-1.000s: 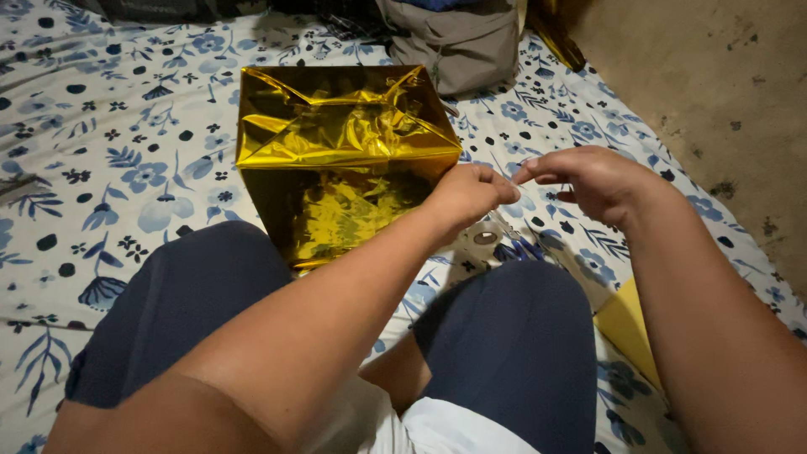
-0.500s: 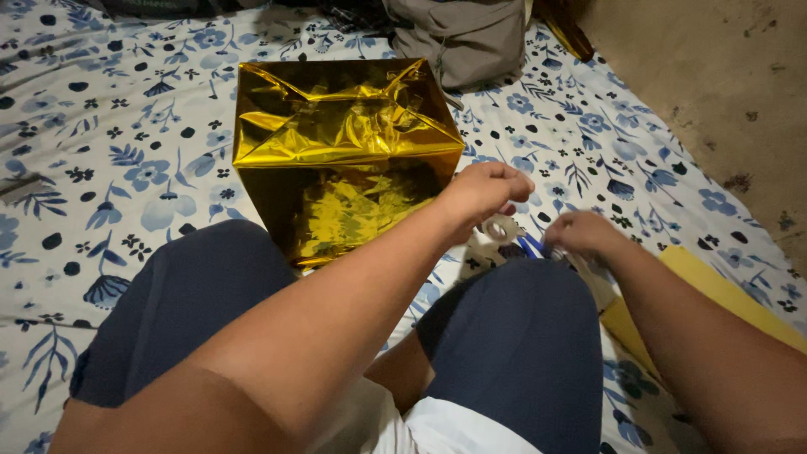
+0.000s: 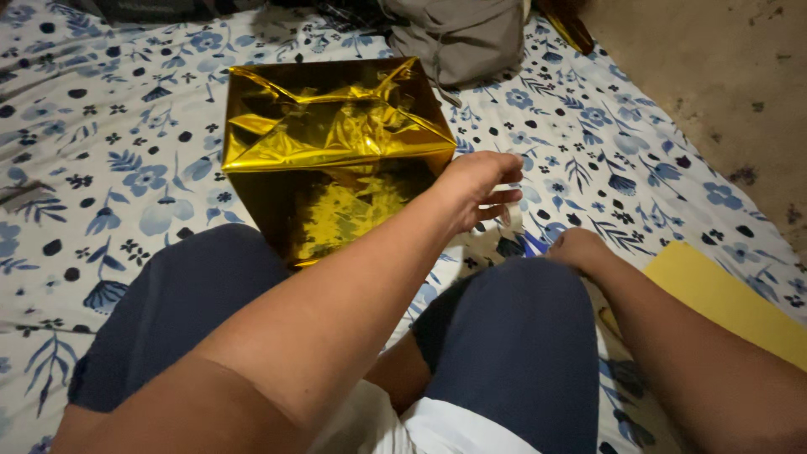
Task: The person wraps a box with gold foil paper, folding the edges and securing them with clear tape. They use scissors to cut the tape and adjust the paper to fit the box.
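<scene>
Right hand (image 3: 574, 249) dropped beside the knee, left hand (image 3: 479, 187) now hides tape roll

The right hand (image 3: 576, 250) hides its fingertips behind the knee (image 3: 513, 294), perhaps gripping something.

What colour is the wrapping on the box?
Shiny gold, on the box, seen best in the head view.

- You sit on a white sheet (image 3: 126, 109) printed with blue flowers and dark dots.
- To your right, a bare brownish floor (image 3: 714, 76), stained with dark spots.
- Light is dim and warm.
</scene>
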